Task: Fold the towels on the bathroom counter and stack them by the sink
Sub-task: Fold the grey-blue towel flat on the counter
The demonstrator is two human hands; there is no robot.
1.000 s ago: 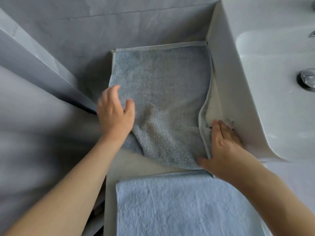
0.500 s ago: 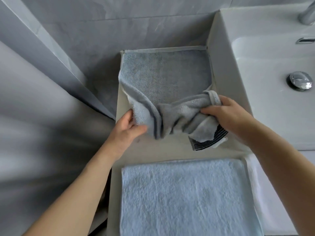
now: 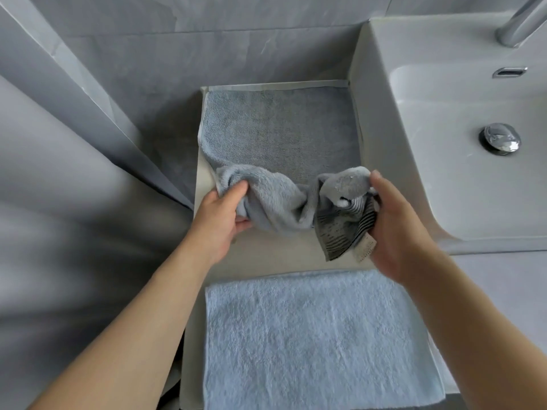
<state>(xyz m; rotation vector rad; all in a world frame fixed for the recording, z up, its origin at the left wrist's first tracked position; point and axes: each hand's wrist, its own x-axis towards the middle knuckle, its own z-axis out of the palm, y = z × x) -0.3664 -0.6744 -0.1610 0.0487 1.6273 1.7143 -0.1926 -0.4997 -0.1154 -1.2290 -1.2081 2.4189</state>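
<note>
While our left hand [image 3: 220, 220] and right hand [image 3: 393, 229] each grip the grey towel [image 3: 278, 134] (near edge bunched), we should carry both corners evenly toward the bench's far edge.

Fluffy cloth towel [image 3: 278, 202], glossy ceramic sink [image 3: 444, 119]

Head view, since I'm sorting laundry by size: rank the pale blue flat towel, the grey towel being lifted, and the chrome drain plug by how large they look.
1. Pale blue flat towel, though it lies nearest the camera.
2. Grey towel, partly bunched in both hands, so unsure against the first.
3. Chrome drain plug, clearly smallest.
</note>
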